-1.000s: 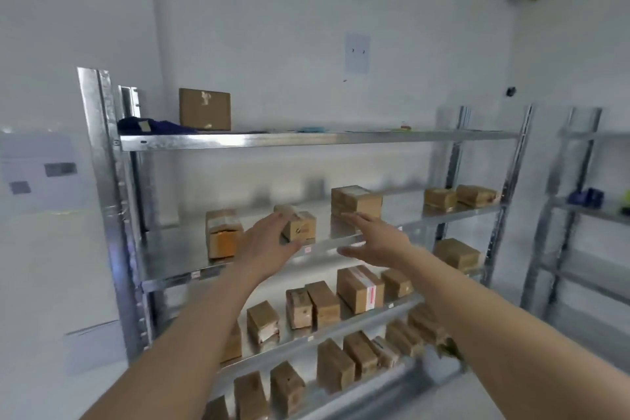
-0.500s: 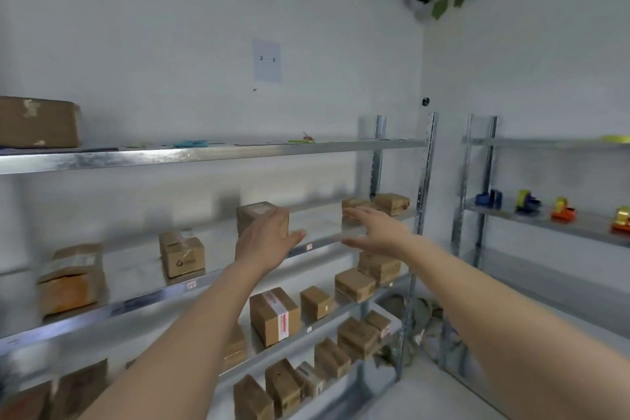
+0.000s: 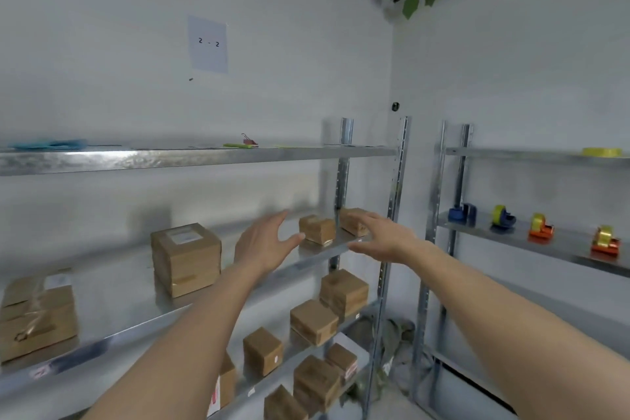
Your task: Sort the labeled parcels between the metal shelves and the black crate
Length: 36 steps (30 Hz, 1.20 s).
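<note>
On your metal shelves (image 3: pixel 191 160), brown taped parcels stand upright: a labeled cube (image 3: pixel 185 257) mid-shelf, two small ones (image 3: pixel 317 229) near the right post, another (image 3: pixel 37 315) at far left, and more (image 3: pixel 344 291) on the lower tiers.

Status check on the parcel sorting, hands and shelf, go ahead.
Left hand and right hand both open, holding nothing. Reaching toward the small parcel at the middle shelf end. Nothing between hands and parcel.
</note>
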Tool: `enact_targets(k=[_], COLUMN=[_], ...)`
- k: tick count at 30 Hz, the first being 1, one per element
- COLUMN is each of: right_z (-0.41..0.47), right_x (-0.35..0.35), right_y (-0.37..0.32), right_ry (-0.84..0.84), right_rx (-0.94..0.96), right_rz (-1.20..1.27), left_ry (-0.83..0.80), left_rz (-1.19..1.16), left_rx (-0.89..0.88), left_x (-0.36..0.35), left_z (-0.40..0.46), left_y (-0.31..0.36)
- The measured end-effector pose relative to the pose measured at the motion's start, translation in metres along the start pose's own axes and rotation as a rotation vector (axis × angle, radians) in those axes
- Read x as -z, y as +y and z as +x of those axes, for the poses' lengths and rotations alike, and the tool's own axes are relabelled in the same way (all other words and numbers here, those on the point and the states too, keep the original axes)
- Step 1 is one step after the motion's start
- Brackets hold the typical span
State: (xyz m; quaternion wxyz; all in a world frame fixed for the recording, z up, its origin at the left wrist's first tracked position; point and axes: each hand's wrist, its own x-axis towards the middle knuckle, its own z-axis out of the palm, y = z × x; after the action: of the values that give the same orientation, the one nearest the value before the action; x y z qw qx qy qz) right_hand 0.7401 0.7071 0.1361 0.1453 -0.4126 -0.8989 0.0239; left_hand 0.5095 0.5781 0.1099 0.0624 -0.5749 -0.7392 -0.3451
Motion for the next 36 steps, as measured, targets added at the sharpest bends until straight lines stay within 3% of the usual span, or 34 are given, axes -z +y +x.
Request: enact_targets(k=[8,25,36], right_z=[0.140,0.384,0.521], right_x=[-0.004,-0.122,-0.219], right_y=[0.052,0.166,0.231], right_ry=[-0.013,-0.161,-0.415], right_rx=[-0.009,0.181,0.280], right_rz=[-0.009,-0.038,0.355], left_ry=[0.004,-0.125,-0.111], left_rz=[-0.050,0.027,-0.028], left_rx=[0.025,0.263,0.497], left_x=[-0.062,-0.242,-0.366], left_z=[0.141,0.306,0.387], left_y=[-0.029,-0.084,-0.087])
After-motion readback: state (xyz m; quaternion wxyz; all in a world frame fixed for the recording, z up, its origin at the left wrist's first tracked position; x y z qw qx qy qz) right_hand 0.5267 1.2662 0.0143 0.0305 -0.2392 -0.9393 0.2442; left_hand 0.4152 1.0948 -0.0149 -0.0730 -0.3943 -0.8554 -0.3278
